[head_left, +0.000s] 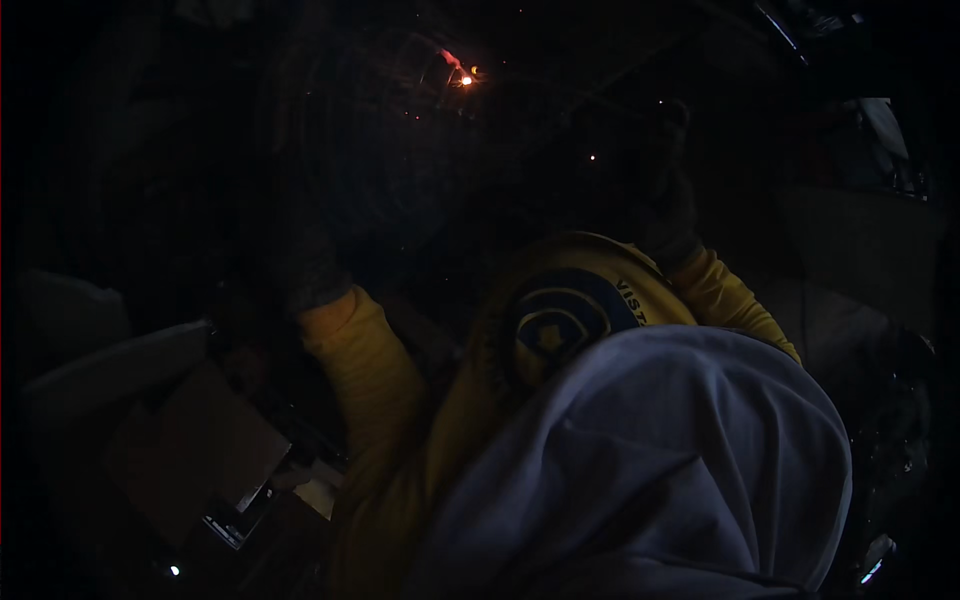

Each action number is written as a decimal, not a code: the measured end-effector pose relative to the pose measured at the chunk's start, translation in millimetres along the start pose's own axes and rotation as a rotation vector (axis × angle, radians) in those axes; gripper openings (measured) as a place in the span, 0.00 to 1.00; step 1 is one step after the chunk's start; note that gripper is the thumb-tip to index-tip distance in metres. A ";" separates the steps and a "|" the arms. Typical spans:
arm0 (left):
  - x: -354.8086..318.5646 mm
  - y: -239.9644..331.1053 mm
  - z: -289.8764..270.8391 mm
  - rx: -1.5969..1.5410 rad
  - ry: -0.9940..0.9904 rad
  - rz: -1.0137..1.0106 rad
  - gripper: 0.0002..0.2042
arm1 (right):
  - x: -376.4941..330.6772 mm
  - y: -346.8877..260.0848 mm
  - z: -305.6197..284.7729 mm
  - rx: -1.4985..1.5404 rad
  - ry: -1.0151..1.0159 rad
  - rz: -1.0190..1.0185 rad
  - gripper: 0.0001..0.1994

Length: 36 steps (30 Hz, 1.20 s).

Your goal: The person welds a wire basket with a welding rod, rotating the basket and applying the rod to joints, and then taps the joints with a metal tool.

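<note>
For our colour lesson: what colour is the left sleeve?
The left sleeve is yellow; see the head view.

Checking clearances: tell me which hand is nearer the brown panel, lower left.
Left. In the picture, the left hand is above-right of the brown panel; the right hand, farther right.

Yellow sleeve (375, 360): matt cloth, creasing. Grey fabric (690, 450) now: matt, smooth, soft folds. Over to brown panel (205, 440): flat, dull, cardboard-looking. Glossy edge on dark object (238, 518)! Hands (668, 195): finish lost in gloom.
</note>
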<state>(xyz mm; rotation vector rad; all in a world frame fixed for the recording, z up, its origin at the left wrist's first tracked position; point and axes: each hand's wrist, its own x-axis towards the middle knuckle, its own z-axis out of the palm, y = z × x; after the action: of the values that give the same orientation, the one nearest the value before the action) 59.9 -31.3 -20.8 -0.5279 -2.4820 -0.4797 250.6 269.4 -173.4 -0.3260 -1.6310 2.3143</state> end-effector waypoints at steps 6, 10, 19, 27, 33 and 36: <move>4.1 8.4 -2.2 -0.143 -0.021 -0.067 0.18 | -0.6 -13.7 6.4 -0.522 0.050 -0.080 0.24; 9.7 20.0 -5.6 -0.354 -0.060 -0.297 0.18 | 0.8 -9.4 -0.1 -0.527 0.048 -0.014 0.24; 11.7 23.9 -10.6 -0.364 -0.106 -0.547 0.24 | 1.1 -8.7 0.8 -0.480 0.000 0.054 0.21; 2.0 3.5 -8.4 -0.052 -0.067 -0.274 0.22 | 6.6 -16.2 2.4 -0.539 -0.096 -0.206 0.23; 1.6 -2.8 -5.3 0.033 -0.037 -0.137 0.20 | 12.3 -20.2 10.7 -0.749 -0.040 -0.341 0.26; 0.8 -5.5 -4.4 0.079 -0.015 -0.053 0.19 | 7.6 -11.0 2.6 -0.604 -0.062 -0.188 0.25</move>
<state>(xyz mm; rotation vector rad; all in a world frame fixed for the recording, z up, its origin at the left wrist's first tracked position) 58.7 -37.7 -18.2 -0.4368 -2.5228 -0.3983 243.7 273.4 -162.3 -0.2105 -2.2586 1.6703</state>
